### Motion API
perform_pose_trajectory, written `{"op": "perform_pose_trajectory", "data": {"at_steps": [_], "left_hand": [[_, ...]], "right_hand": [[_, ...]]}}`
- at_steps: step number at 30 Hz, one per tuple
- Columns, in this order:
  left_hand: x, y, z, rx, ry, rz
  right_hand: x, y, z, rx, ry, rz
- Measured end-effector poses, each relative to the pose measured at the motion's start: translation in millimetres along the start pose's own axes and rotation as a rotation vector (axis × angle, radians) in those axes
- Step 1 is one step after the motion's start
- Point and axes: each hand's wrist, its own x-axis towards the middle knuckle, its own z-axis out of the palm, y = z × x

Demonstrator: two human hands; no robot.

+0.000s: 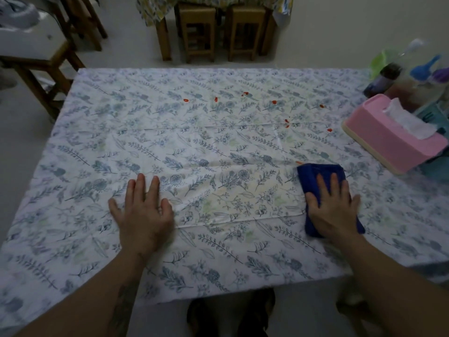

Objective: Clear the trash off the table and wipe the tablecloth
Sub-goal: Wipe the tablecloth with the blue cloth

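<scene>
A table is covered by a white tablecloth (218, 147) printed with blue-grey leaves and flowers; the cloth is creased, with a fold line running across it between the two hands. Small red spots (274, 102) are scattered over the far half of the cloth, from the middle toward the right, and one orange speck lies just beyond the far edge of the rag. At the right edge of the table stands a pink tissue box (391, 139) with a white tissue sticking out of its top. Behind it, at the far right corner, are a dark bottle (384, 77) and some blurred blue, purple and green plastic items that cannot be told apart clearly. The floor is pale. Beyond the table stand two wooden stools (198, 30) under another table with a yellow-patterned cloth, and a wooden chair (36, 69) stands at the far left.

The left hand (143, 215) lies flat on the tablecloth, palm down, fingers spread, near the middle-left of the near half; it holds nothing. The right hand (332, 205) lies palm down with fingers spread on a folded blue rag (315, 176), pressing it against the cloth at the near right, not far from the tissue box. The rag sticks out beyond the fingertips on the far side and shows below the wrist on the near side.
</scene>
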Motion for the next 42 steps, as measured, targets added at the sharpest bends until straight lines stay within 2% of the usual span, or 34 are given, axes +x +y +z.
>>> {"op": "perform_pose_trajectory", "data": {"at_steps": [5, 8, 12, 14, 17, 20, 25, 29, 32, 35, 42], "left_hand": [[-1, 0, 1, 0.026, -0.018, 0.006], [-1, -1, 2, 0.033, -0.023, 0.013], [0, -1, 2, 0.020, -0.024, 0.020], [0, -2, 2, 0.018, -0.019, 0.022], [-1, -4, 3, 0.041, -0.021, 0.023], [1, -4, 3, 0.042, -0.024, 0.021], [-1, -4, 3, 0.018, 0.000, 0.021], [0, -5, 3, 0.018, -0.013, 0.022], [0, -2, -1, 0.012, -0.024, 0.004], [13, 7, -9, -0.030, 0.009, -0.046], [97, 25, -16, -0.156, 0.075, -0.118]], "right_hand": [[-18, -21, 6, -0.024, -0.018, -0.125], [-36, -54, 12, -0.040, -0.051, -0.350], [-70, -133, 27, -0.051, -0.080, -0.734], [-70, -164, 32, -0.058, -0.087, -0.846], [-39, -182, 29, -0.106, -0.074, -0.913], [2, -170, 18, -0.136, -0.053, -0.824], [59, -96, 1, -0.091, 0.004, -0.407], [63, -34, -14, -0.059, -0.111, -0.079], [49, -30, -17, -0.058, -0.175, -0.046], [33, -50, -13, -0.077, -0.176, -0.206], [-7, -164, 3, -0.130, -0.220, -0.911]]}}
